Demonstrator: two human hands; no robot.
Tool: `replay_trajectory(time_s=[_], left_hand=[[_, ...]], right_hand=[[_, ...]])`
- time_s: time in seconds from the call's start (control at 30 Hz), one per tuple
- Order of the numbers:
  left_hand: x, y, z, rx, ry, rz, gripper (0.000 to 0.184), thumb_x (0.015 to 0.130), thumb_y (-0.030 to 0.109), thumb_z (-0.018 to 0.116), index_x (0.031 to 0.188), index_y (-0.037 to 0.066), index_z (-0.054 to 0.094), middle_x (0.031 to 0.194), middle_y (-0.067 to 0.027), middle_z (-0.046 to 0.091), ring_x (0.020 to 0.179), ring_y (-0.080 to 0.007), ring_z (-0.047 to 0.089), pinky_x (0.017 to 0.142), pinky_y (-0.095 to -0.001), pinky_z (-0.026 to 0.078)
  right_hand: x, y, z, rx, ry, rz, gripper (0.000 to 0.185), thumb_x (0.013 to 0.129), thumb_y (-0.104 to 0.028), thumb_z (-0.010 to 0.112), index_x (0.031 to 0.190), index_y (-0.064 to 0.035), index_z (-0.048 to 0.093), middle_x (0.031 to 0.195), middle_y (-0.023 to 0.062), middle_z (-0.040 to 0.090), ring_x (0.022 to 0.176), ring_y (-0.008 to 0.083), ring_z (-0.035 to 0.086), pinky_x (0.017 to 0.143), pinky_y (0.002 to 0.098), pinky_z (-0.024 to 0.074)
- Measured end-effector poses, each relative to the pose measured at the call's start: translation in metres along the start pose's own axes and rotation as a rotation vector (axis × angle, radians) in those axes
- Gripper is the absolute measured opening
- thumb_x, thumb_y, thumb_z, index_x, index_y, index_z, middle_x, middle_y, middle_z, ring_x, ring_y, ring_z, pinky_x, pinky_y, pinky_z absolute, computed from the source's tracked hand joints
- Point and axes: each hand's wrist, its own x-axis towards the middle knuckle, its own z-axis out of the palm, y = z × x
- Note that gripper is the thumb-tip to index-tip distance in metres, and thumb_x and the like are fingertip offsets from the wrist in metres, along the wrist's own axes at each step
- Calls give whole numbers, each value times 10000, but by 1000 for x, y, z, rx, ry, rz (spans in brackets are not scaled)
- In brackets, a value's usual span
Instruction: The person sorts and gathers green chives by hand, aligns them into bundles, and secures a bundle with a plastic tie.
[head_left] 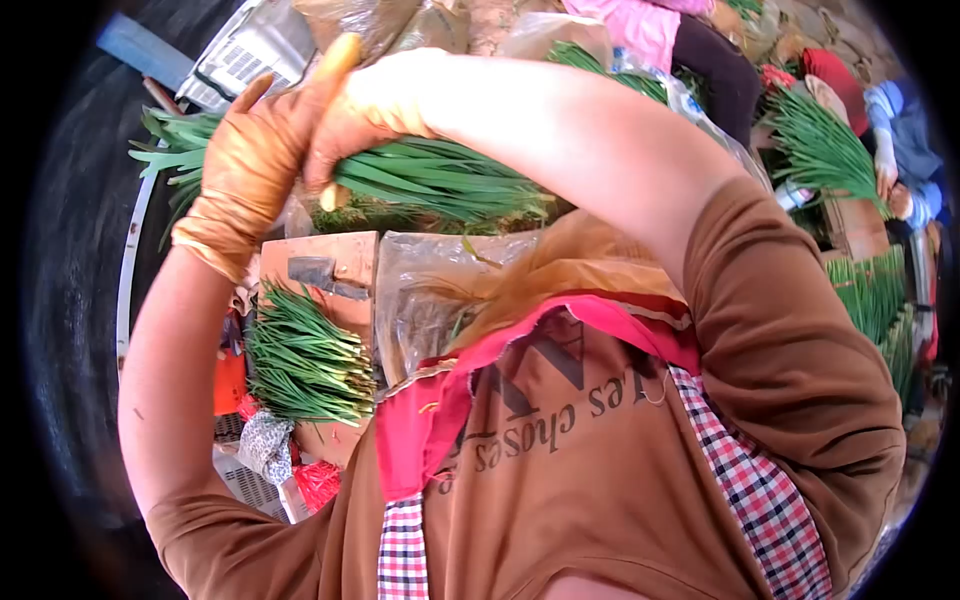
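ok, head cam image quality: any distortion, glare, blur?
Head view: strong fisheye, black corners; right forearm washed out toward the wrist; highlights on the plastic sheet; dark surface at far left smeared; long green leaves by the right hand clear enough to tell blades apart.

From over here, there's room to reach across the plastic sheet (405, 262) at mid-frame; left of it the loose green pile (305, 355) sits in the way, while the long green bundle (435, 180) and right arm (570, 115) bar the top
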Motion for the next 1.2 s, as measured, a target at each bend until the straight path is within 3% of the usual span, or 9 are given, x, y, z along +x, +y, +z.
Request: replay_trajectory(time_s=[0.1, 0.13, 0.27, 0.4, 0.7, 0.77, 0.9, 1.0, 1.2], left_hand=[[14, 11, -36, -63, -392, -294, 893, 750, 117, 615, 1472, 228, 100, 790, -99, 672, 731, -280, 664, 759, -416, 521], [10, 5, -28, -90, -199, -182, 660, 759, 111, 600, 1371, 230, 385, 746, -103, 665, 714, -299, 659, 680, -436, 517], [32, -5, -37, -298, -70, -109, 213, 756, 136, 606, 950, 196, 672, 817, -110, 669, 768, -323, 651, 709, -417, 515], [49, 3, -42, -277, -82, -162, 222, 745, 148, 620, 965, 165, 645, 879, -151, 656, 815, -345, 636, 721, -396, 492], [30, -102, -19, -208, -58, -440, 247, 810, 157, 588, 1048, 128, 646, 1010, -174, 650, 959, -323, 627, 817, -366, 479], [24, -125, -20, -175, -155, -511, 311, 813, 158, 592, 1121, 174, 630, 1045, -170, 644, 1015, -340, 604, 869, -379, 468], [0, -189, -29, -128, -129, -591, 187, 850, 228, 542, 981, 146, 648, 974, -172, 651, 968, -353, 610, 801, -415, 469], [8, -179, -60, 56, -309, -618, 225, 865, 218, 492, 996, 126, 649, 1041, -182, 637, 1027, -359, 585, 847, -420, 456], [38, -162, -57, 60, -389, -831, 326, 876, 234, 430, 988, 20, 648, 1023, -228, 644, 1035, -356, 601, 857, -408, 456]], right_hand=[[-1, 19, 0, 404, -218, 150, 292, 777, -210, 699, 958, 12, 641, 944, 134, 675, 742, 162, 656, 687, 285, 529], [1, 29, -1, 475, -271, 79, 309, 786, -216, 696, 979, 17, 633, 973, 146, 672, 771, 169, 661, 706, 292, 534], [-33, 78, 3, 889, -526, 38, 531, 831, -298, 671, 1259, -39, 492, 1130, 191, 616, 985, 233, 633, 856, 378, 516], [-70, 125, 38, 1194, -547, -6, 544, 823, -264, 680, 1272, -29, 481, 1105, 183, 632, 998, 225, 629, 868, 366, 514], [-85, 168, 88, 820, -124, 23, 235, 810, -128, 672, 1028, -39, 665, 1024, 84, 669, 949, 164, 607, 842, 289, 471], [-68, 199, 86, 587, -96, -357, 176, 849, -149, 612, 989, -74, 688, 993, 79, 675, 908, 153, 612, 810, 274, 471], [-115, 145, 52, 99, 13, 309, 253, 883, -274, 500, 935, -148, 712, 769, 45, 614, 665, 130, 538, 637, 258, 436], [-92, 220, 46, 468, 400, 455, 286, 889, -325, 490, 997, -150, 689, 727, 62, 579, 623, 160, 501, 593, 298, 421], [-47, 133, -5, -166, 440, 396, 1097, 658, -500, 760, 1369, 130, 211, 1339, 325, 389, 1252, 344, 434, 1059, 351, 341]])
